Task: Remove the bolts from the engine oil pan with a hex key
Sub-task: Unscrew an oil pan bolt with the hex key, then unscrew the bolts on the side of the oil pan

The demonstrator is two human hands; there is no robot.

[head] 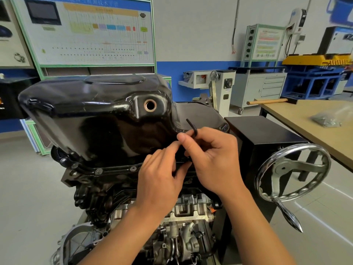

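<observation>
Glossy black pan (91, 111) with a copper-ringed hole caps the upturned engine. Right of the pan are a counter (305, 119) and a chrome handwheel (292, 175). At the pan's near flange the right hand (215, 157) grips the hex key (192, 127). The left hand (160, 176) curls alongside, its hold hidden. Bolts (99, 171) dot the flange leftward.

reading no text, label, brand or number anywhere. showing only blurred print on the large wiring board (91, 35) at the back wall, with the heading in its orange strip too soft to make out. carrying smeared coloured lines on the smaller panel (267, 43) to the right, equally illegible.
</observation>
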